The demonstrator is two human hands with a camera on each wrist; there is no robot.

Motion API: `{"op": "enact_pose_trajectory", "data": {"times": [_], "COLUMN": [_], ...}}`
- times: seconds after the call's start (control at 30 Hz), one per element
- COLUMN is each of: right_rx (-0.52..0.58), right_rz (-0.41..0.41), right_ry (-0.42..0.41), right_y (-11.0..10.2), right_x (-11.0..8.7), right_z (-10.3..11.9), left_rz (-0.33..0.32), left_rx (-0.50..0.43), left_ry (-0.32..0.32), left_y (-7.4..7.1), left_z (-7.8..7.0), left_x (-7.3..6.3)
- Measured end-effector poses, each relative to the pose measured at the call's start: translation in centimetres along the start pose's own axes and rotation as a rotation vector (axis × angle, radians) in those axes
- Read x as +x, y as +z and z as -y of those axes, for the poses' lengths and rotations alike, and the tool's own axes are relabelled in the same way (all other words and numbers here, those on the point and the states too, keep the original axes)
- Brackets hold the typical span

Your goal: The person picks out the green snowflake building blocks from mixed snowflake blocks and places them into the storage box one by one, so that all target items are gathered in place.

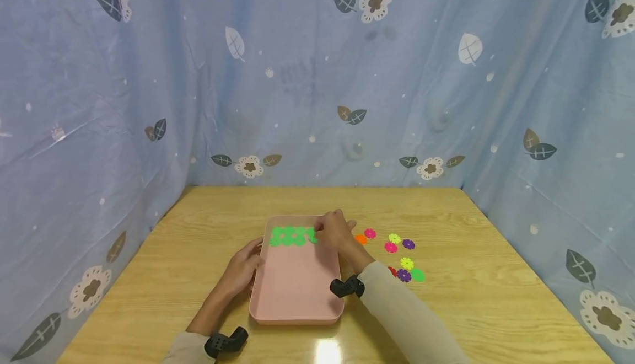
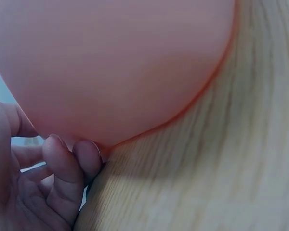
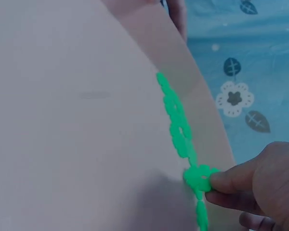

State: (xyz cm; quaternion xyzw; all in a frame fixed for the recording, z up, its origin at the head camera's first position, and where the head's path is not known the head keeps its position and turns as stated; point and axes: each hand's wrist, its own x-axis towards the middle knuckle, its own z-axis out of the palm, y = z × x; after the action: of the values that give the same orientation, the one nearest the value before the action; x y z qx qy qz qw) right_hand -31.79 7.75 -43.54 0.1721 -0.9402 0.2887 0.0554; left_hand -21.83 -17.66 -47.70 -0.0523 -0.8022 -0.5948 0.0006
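Observation:
A pink tray lies lengthwise on the wooden table. My left hand holds its left side, and in the left wrist view the fingers curl against the tray wall. Over the far right part of the tray, my right hand pinches a green flower-shaped disc between thumb and finger. Two rows of similar green discs lie along the tray's far end. In the right wrist view the pinched disc overlaps the line of green discs.
Right of the tray, loose flower-shaped discs lie on the table: pink, orange, yellow, purple, a partly hidden red one and green. A blue patterned curtain surrounds the table's back and sides.

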Motion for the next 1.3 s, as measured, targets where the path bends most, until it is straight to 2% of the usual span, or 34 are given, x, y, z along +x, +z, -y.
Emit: {"op": "enact_pose_trajectory", "data": {"times": [0.3, 0.53, 0.87, 1.07, 1.3], "right_rx": [-0.163, -0.251, -0.261, -0.311, -0.304], "right_rz": [0.045, 0.067, 0.079, 0.074, 0.063], "right_ry": [-0.053, -0.041, -0.023, -0.001, -0.018], "right_y": [0.7, 1.1, 1.3, 1.5, 1.5], "right_x": [0.1, 0.0, 0.3, 0.5, 0.5], "right_z": [0.5, 0.9, 1.1, 1.1, 1.3], "left_rz": [-0.007, 0.007, 0.005, 0.016, 0.007], "left_rx": [0.005, -0.012, -0.016, -0.018, -0.015], "left_ry": [-0.004, -0.009, -0.015, -0.012, -0.008], "left_y": [0.1, -0.1, 0.1, 0.1, 0.1], "left_z": [0.1, 0.3, 0.2, 0.1, 0.0], "left_x": [-0.1, -0.2, -0.1, -0.1, -0.1]}}
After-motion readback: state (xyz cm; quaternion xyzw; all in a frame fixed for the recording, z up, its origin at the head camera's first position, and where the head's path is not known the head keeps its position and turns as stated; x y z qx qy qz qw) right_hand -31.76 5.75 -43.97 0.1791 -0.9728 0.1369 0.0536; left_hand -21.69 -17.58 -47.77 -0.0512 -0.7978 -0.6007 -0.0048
